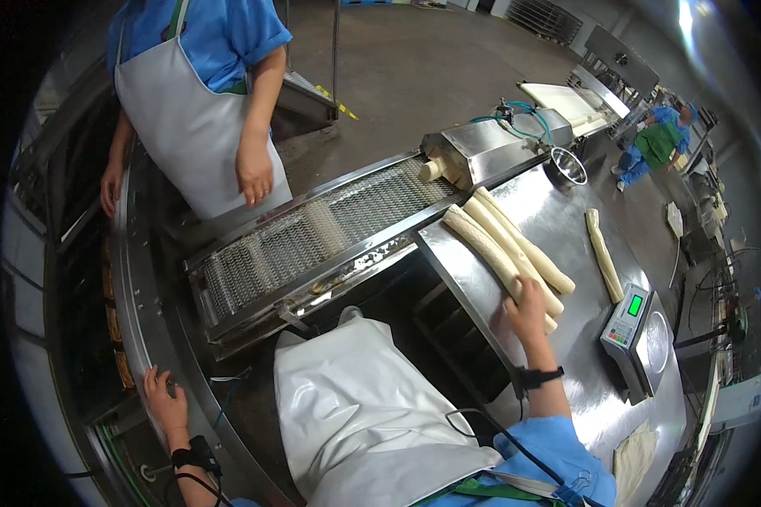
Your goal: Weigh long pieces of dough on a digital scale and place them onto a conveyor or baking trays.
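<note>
Three long pale dough rolls (516, 245) lie side by side on the steel table (583, 355). My right hand (528, 308) is over the near part of the leftmost roll, its fingers curled round it; the hand covers part of the dough. At the lower left, my left hand (166, 399) rests by the edge of a curved metal conveyor rail (177, 338), fingers apart and holding nothing. Both wrists wear dark straps, with cables running from them.
A mesh conveyor belt (313, 228) runs to a steel housing (499, 144), where a dough end (431, 171) shows. On the table stand a metal bowl (566, 167), a thinner dough strip (602, 253), a scale (638, 338) and a cloth (634, 460). A co-worker (199, 101) stands opposite.
</note>
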A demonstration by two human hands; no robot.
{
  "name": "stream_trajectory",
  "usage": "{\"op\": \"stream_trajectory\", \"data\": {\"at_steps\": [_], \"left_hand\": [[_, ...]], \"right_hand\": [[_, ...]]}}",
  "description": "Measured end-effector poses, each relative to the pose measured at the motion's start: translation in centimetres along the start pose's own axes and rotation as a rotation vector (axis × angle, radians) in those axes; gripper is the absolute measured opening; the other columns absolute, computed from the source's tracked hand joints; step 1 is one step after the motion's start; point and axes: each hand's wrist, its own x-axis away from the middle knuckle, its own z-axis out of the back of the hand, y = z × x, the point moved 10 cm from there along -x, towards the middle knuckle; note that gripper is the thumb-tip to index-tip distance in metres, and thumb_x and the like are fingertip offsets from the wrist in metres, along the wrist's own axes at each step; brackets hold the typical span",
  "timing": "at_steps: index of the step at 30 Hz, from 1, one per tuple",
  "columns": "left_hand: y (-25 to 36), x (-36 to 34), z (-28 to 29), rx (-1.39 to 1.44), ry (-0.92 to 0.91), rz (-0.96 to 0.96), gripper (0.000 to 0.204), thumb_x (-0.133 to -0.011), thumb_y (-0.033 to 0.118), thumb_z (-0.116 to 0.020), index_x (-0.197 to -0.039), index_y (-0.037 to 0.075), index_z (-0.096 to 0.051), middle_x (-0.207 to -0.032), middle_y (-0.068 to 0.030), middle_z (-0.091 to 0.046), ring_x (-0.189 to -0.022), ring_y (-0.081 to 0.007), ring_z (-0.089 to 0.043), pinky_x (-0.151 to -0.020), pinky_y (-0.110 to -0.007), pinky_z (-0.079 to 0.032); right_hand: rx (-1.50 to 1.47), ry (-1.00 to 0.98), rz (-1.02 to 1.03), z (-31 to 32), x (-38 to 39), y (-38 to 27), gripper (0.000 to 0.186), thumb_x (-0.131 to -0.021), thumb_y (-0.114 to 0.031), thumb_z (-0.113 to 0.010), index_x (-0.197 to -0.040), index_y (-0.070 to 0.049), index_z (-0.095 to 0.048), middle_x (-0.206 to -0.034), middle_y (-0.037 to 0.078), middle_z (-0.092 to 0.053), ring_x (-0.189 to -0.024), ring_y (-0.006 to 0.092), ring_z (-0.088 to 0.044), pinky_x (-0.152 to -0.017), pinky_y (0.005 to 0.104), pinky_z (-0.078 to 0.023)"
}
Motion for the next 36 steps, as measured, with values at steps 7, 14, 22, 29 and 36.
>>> {"op": "stream_trajectory", "data": {"at_steps": [7, 14, 22, 29, 36], "left_hand": [[-0.4, 0.4, 0.2, 0.004, -0.014, 0.012, 0.03, -0.075, 0.0, -0.061, -0.106, 0.0, -0.061, -0.136, -0.0168, -0.049, -0.135, -0.0354, -0.037, -0.112, -0.046, -0.032], [0.2, 0.0, 0.0, -0.009, 0.007, 0.006, 0.03, -0.075, 0.0, -0.062, -0.105, 0.0, -0.062, -0.135, -0.0168, -0.049, -0.134, -0.0352, -0.038, -0.112, -0.046, -0.033], [-0.4, 0.6, 1.5, 0.006, 0.054, 0.012, 0.03, -0.073, 0.001, -0.062, -0.103, 0.002, -0.064, -0.132, -0.0159, -0.053, -0.133, -0.0359, -0.04, -0.11, -0.045, -0.034], [0.5, 0.0, 1.6, 0.061, 0.043, 0.047, 0.029, -0.072, 0.006, -0.064, -0.101, 0.002, -0.067, -0.13, -0.0167, -0.055, -0.132, -0.0358, -0.041, -0.11, -0.045, -0.035], [0.8, 0.3, 2.1, 0.074, 0.016, 0.041, 0.029, -0.074, 0.005, -0.065, -0.103, 0.002, -0.067, -0.133, -0.0153, -0.053, -0.134, -0.0333, -0.039, -0.111, -0.044, -0.034]], "right_hand": [[-0.345, -0.426, -0.316, -7.6, -5.3, 2.9, 0.037, -0.077, -0.014, -0.065, -0.113, -0.005, -0.062, -0.103, 0.019, -0.061, -0.099, 0.0382, -0.058, -0.09, 0.0446, -0.046], [0.359, -0.212, -0.178, -3.2, -8.0, 5.5, 0.085, -0.075, -0.052, -0.072, -0.139, -0.003, -0.044, -0.136, 0.02, -0.05, -0.127, 0.0333, -0.046, -0.106, 0.0509, -0.033], [0.285, -0.578, -0.187, -4.6, -6.2, 4.2, 0.122, -0.057, -0.057, -0.08, -0.149, 0.001, -0.025, -0.135, 0.028, -0.045, -0.128, 0.0415, -0.042, -0.108, 0.05, -0.034], [0.075, -0.384, -0.477, -2.0, -4.4, 9.9, 0.102, -0.07, -0.055, -0.074, -0.147, -0.004, -0.031, -0.133, 0.032, -0.047, -0.123, 0.0457, -0.046, -0.103, 0.0492, -0.039], [0.41, -0.433, -0.137, -0.9, 2.5, 4.4, 0.1, -0.073, -0.058, -0.066, -0.153, -0.014, -0.024, -0.148, 0.031, -0.031, -0.135, 0.0492, -0.03, -0.109, 0.0559, -0.028]]}}
